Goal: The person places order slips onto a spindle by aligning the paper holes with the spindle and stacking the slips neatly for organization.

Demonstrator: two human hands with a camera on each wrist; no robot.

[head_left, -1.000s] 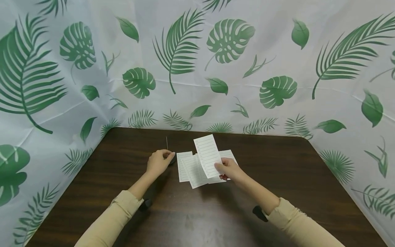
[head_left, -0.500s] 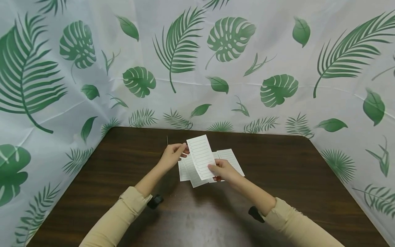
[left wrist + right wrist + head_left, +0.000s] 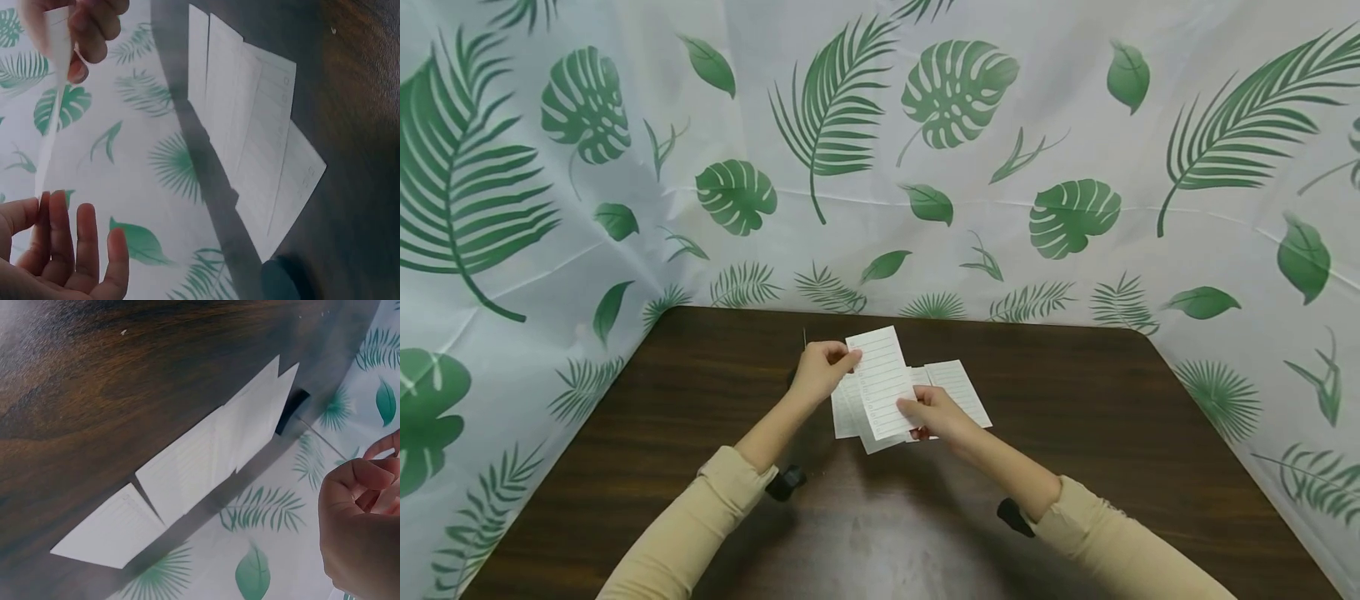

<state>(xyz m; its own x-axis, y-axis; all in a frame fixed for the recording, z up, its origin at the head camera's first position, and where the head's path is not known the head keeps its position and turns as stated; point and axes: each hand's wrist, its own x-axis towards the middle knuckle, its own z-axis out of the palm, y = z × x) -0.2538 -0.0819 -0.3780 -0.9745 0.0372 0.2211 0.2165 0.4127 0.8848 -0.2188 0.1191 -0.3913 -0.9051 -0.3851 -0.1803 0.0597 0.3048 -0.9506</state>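
Observation:
A white lined paper card (image 3: 878, 383) is held up over the table, tilted, between both hands. My left hand (image 3: 820, 375) pinches its upper left edge between thumb and forefinger; the left wrist view shows the other fingers of this left hand (image 3: 75, 250) spread. My right hand (image 3: 946, 417) grips the card's lower right edge, thumb in front. Below lie several similar lined cards (image 3: 181, 462), overlapping in a loose row. Beside them, behind my left hand, stands a spike with a round black base (image 3: 292, 412) and a thin metal rod (image 3: 805, 337).
The dark wooden table (image 3: 1120, 433) reaches back to a white curtain (image 3: 865, 100) printed with green leaves. Black devices (image 3: 786, 482) sit at both wrists, near the rolled beige sleeves (image 3: 700, 517).
My left hand has moved right from beside the spike to the card's upper left edge and now pinches it. My right hand has brought the card slightly left.

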